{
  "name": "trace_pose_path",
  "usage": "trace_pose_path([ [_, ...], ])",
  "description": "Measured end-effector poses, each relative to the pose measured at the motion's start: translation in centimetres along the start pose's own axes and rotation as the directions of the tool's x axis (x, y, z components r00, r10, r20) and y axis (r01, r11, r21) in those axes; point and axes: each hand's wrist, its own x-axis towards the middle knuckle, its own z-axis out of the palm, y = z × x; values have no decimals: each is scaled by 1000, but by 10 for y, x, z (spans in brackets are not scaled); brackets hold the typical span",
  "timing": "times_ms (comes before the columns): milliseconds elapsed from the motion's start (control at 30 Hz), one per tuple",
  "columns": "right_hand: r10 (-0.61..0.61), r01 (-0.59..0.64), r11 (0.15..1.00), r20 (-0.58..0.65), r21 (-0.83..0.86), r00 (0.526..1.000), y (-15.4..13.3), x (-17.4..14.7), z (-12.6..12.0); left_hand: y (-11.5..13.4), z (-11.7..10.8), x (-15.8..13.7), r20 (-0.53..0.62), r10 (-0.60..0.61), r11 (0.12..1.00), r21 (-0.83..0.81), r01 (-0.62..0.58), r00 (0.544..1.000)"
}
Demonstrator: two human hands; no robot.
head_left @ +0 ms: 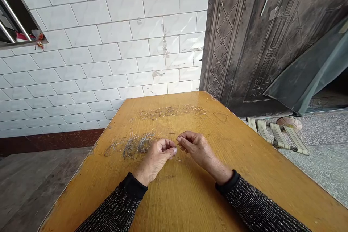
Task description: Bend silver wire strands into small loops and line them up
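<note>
Thumb and fingertips are pinched almost together on the left hand (158,154), and the right hand (196,147) mirrors it just beside; between them runs a thin wire (177,145), apparently held by both, though it is too fine to trace fully. It sits above the table (168,203), near the middle. With so little in each pinch, the wire could slip or spring out if either side pulls unevenly, and bending it sharply at one spot might kink or snap it. Just left of the left hand lie tangled bundles of grey wire (131,148); a sleeve or knuckle brushing their loose ends could snag and drag them. Farther off, a row of wire loops (171,111) lies close together near the far edge, so lifting one may hook its neighbours
</note>
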Motion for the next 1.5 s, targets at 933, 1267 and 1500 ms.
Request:
trace_pose_path([
  [933, 244, -256, 876, 84, 408, 966, -15, -4, 1, 6, 0, -3, -2, 310, 861, 424, -280, 951],
  [1267, 62, -53, 981, -42, 184, 997, -14, -4, -1, 2, 2, -1, -19, 179, 939, 300, -165, 984],
  [1500, 25, -21, 999, -94, 46, 995, -11, -3, 0, -1, 6, -3, -12, 58, 986, 155, -56, 998],
])
